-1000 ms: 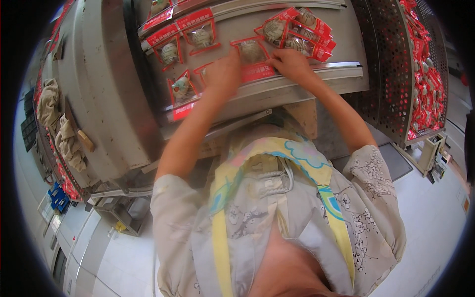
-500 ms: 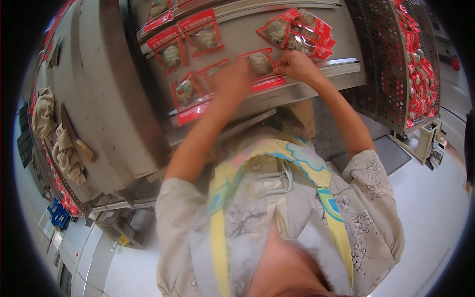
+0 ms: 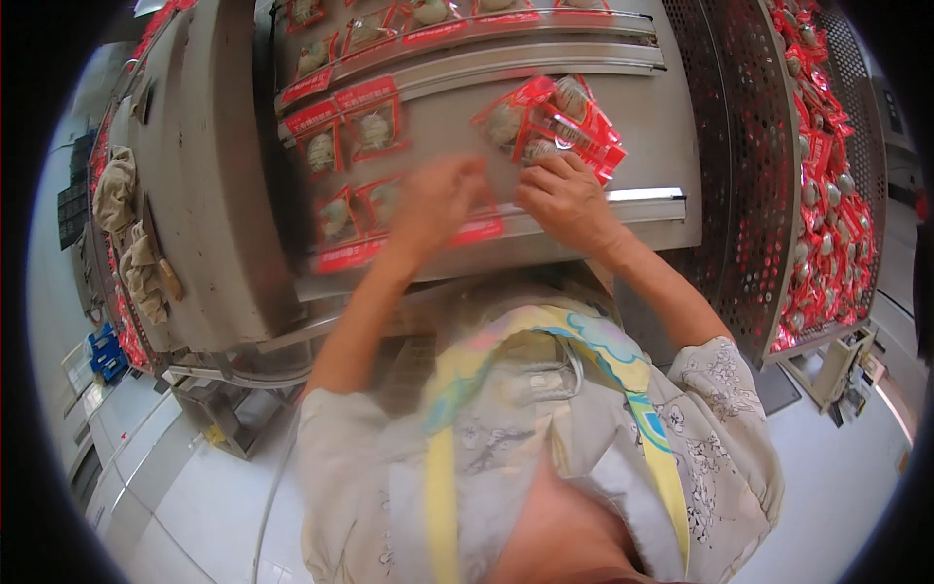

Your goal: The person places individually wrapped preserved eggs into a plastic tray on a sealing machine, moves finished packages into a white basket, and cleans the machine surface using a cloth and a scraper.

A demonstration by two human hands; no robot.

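Several clear packets with red borders and pale, greenish round contents lie on the metal worktable. My right hand [image 3: 569, 200] is closed, fingers bent together at the near edge of a loose pile of packets [image 3: 569, 112]; what they grip is hidden. To its left, my left hand [image 3: 438, 200] is smeared by motion, so its fingers do not show clearly. It hovers over the near row, beside a packet [image 3: 382, 201] and partly covering the red edges there. Another packet [image 3: 338, 219] lies at this row's left end.
A metal bar [image 3: 647, 206] runs along the table's near side, and more rails [image 3: 506, 70] cross it farther back, with packets in rows. On the right stands a perforated metal bin [image 3: 720, 127] full of packets. Beige cloths [image 3: 117, 190] hang at the left.
My right hand has moved from the near row's packet back to the loose pile. My left hand remains over the near row, blurred in both frames. The whole view has shifted slightly.
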